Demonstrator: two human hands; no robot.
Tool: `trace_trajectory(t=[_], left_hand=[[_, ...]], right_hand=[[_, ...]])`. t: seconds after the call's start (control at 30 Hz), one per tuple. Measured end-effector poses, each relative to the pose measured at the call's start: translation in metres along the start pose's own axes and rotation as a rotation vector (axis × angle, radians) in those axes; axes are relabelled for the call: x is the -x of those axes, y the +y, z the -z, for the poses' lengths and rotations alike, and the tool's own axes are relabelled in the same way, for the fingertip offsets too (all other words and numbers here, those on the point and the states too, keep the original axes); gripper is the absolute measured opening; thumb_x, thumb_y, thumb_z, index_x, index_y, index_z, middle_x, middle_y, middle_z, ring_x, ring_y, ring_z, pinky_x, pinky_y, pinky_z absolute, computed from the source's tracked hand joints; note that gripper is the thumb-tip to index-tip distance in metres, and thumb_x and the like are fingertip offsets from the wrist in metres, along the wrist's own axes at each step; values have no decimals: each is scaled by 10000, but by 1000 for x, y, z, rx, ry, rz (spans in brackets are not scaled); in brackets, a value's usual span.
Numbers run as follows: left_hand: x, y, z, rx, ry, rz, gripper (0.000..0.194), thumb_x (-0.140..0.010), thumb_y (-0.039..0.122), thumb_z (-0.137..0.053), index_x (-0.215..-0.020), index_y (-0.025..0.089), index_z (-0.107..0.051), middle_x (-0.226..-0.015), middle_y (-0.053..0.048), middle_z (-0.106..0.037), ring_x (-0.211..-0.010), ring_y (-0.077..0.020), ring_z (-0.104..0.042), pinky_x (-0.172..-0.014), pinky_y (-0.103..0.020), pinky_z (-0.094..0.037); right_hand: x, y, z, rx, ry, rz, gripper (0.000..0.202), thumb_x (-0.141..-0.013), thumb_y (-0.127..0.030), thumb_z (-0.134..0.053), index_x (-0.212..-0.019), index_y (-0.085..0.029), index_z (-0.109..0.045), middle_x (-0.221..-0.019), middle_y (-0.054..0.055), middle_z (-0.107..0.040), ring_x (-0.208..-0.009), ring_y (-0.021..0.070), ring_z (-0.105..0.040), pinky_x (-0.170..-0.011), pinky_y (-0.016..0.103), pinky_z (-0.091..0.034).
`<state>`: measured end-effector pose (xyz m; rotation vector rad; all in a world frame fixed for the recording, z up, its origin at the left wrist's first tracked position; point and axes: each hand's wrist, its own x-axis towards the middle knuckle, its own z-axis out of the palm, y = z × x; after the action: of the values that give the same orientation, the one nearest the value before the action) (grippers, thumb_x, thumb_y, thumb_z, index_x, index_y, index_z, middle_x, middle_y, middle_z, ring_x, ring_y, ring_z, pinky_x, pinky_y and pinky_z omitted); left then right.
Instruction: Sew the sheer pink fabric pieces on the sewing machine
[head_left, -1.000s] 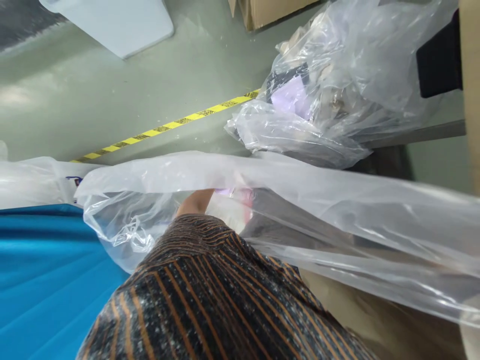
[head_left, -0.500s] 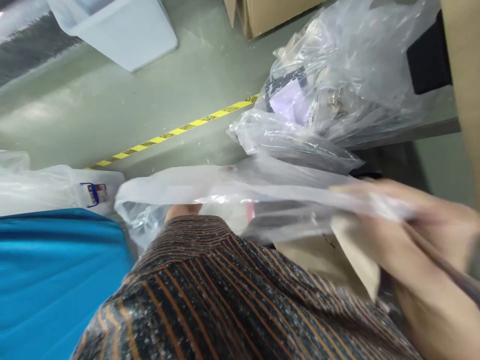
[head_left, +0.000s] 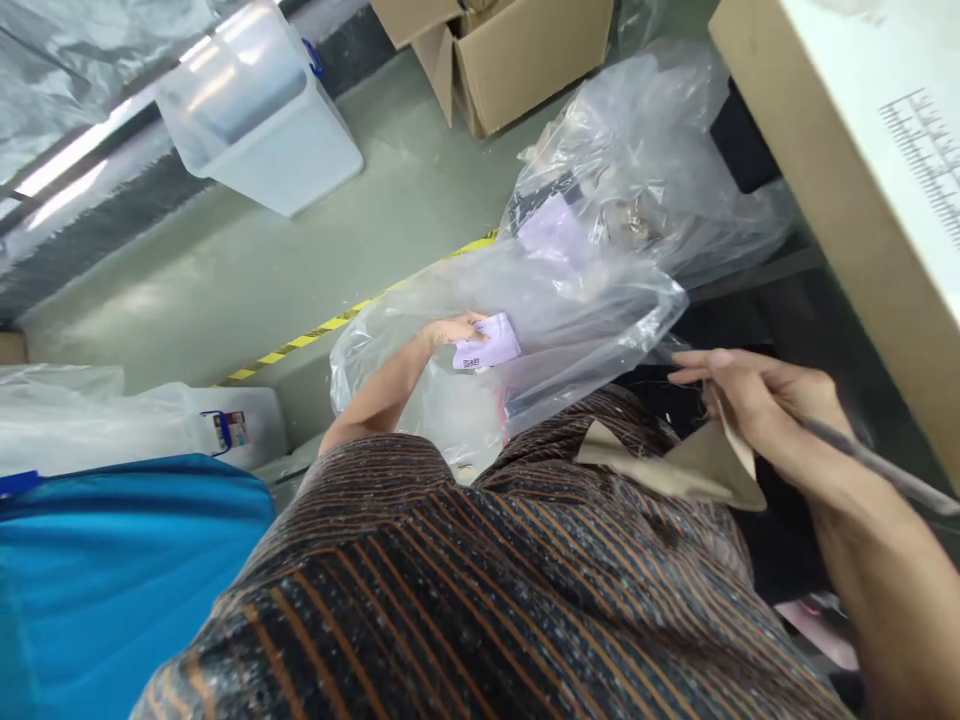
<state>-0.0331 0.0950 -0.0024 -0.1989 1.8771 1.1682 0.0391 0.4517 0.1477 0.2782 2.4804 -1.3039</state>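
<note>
My left hand point(head_left: 459, 328) pinches a small pale purple piece point(head_left: 491, 342) with dark print on one corner. That hand reaches among the folds of a large clear plastic bag point(head_left: 427, 295) spread in front of my striped shirt. On the right, my right hand point(head_left: 772, 395) is closed on a beige piece point(head_left: 705, 465) that hangs below the fingers, its folded edges loose. A thin grey strip point(head_left: 885, 465) runs from that hand toward the right edge. Another purple piece point(head_left: 553, 228) shows through plastic farther off.
Clear bags of material point(head_left: 637, 170) lie at the upper right, near a cardboard edge point(head_left: 840, 200). An open carton point(head_left: 532, 65) and a translucent bin point(head_left: 292, 150) stand at the back. Yellow-black tape point(head_left: 300, 342) crosses the floor; blue fabric point(head_left: 127, 580) lies at left.
My left hand has come into view with the purple piece. My right hand has let go of the bag's edge, and the bag has dropped open. The view has shifted.
</note>
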Motion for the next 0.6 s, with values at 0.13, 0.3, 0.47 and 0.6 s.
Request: trace_trajectory(t=[0.13, 0.3, 0.47, 0.6], left_hand=[[-9, 9, 13, -67, -85, 17, 192, -908, 91, -516, -1050, 39, -635, -788, 74, -668, -730, -57, -648, -692, -120, -483], [-25, 25, 20, -222, -129, 86, 237, -776, 70, -646, -1012, 91, -658, -740, 7, -706, -669, -117, -674, -652, -167, -518], [-28, 43, 19, -423, -177, 121, 180, -869, 161, -650, -1042, 111, -658, -790, -17, -700, -684, -146, -678, -681, -261, -557], [-26, 57, 17, -549, -169, 140, 215, -953, 308, -631, -1044, 113, -641, -928, -34, -674, -779, -138, -659, -717, -302, -578]], right_hand=[[30, 5, 20, -192, -84, 130, 238, -882, -368, -594, -980, -262, -784, -909, 44, -730, -690, 158, -539, -548, 254, -378], [65, 12, 41, -344, -111, 301, 196, -815, -267, -600, -931, -278, -758, -856, 48, -671, -745, 191, -547, -601, 289, -422], [92, 14, 45, -378, 33, 463, 263, -717, -118, -624, -908, -278, -707, -799, 37, -634, -811, 239, -602, -624, 316, -474], [114, 24, 51, -340, 172, 490, 183, -742, -176, -654, -862, -301, -710, -781, 47, -631, -863, 285, -626, -688, 386, -512]])
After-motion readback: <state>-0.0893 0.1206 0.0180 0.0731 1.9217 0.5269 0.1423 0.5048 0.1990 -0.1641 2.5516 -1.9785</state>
